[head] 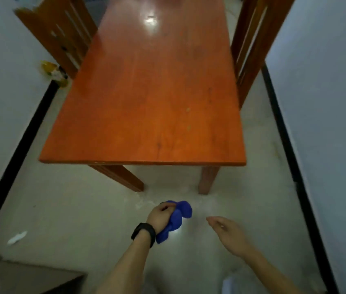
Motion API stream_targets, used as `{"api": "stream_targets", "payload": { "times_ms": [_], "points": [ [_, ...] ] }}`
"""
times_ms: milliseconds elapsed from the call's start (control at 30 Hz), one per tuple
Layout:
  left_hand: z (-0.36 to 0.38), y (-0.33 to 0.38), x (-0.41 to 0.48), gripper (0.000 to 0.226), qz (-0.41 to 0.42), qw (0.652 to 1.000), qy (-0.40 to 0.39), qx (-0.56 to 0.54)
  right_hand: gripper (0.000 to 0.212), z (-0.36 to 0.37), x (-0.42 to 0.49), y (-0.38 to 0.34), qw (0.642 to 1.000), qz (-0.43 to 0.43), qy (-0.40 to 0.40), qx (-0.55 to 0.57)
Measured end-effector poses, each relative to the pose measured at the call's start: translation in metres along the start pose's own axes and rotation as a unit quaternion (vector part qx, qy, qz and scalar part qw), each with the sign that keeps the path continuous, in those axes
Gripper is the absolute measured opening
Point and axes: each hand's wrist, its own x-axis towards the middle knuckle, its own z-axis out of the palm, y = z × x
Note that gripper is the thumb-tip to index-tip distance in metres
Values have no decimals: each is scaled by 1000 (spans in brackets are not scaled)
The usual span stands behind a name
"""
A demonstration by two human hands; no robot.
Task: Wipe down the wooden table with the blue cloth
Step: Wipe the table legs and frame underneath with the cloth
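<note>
The wooden table (146, 107) stretches away from me, its orange-brown top bare and glossy with a light glare near the far end. In front of its near edge, over the floor, my left hand (160, 216) grips the crumpled blue cloth (178, 217); a black band sits on that wrist. To the right of the cloth my right hand (225, 230) hangs with relaxed fingers and holds nothing. Both hands are short of the table and do not touch it.
A wooden chair (59, 37) stands at the table's left side and another chair (255, 41) at its right. White walls run close on both sides. A yellow packet (54, 73) lies by the left wall, a white scrap (17, 237) on the floor.
</note>
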Motion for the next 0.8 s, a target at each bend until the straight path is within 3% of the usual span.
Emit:
{"api": "stream_targets", "payload": {
  "times_ms": [100, 200, 367, 533, 667, 800],
  "points": [
    [46, 63, -61, 21, 20, 999, -39, 30, 21, -64, -78, -25, 998, -3, 63, 16],
    [89, 126, -116, 17, 65, 989, -79, 106, 24, -129, -142, -40, 989, -31, 139, -35],
    [145, 236, -178, 21, 162, 963, -109, 187, 28, -229, -206, -60, 975, -96, 198, -42],
    [188, 342, -219, 19, 240, 953, -132, 129, 59, -321, -239, -97, 968, -85, 189, 141],
    [216, 410, -225, 24, 265, 944, -188, 61, 58, -381, -237, -131, 930, -171, 177, 273],
    [228, 463, -196, 30, 254, 934, -249, 22, 68, -425, -194, -134, 914, -145, 215, 313]
  ]
}}
